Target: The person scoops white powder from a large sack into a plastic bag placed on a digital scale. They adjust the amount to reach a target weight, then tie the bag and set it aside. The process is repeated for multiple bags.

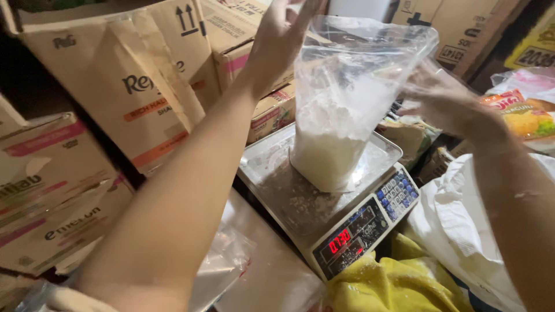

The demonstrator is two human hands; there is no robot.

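At the centre of the frame a clear bag [341, 115], partly filled with white powder, stood on the steel pan of a scale [277, 190] whose red display showed at lower centre. The left hand [280, 29] pinched the bag's rim at top centre, fingers closed on the plastic, while the right hand [442, 95] gripped the opposite edge at upper right. Cardboard boxes [115, 86] filled the upper left, and a yellow cloth [393, 283] lay at the bottom right.

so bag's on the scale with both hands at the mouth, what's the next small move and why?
Probably let go briefly so the reading settles: the left hand and right hand both hold up the top of the clear bag of white powder on the scale pan, likely skewing the weight.
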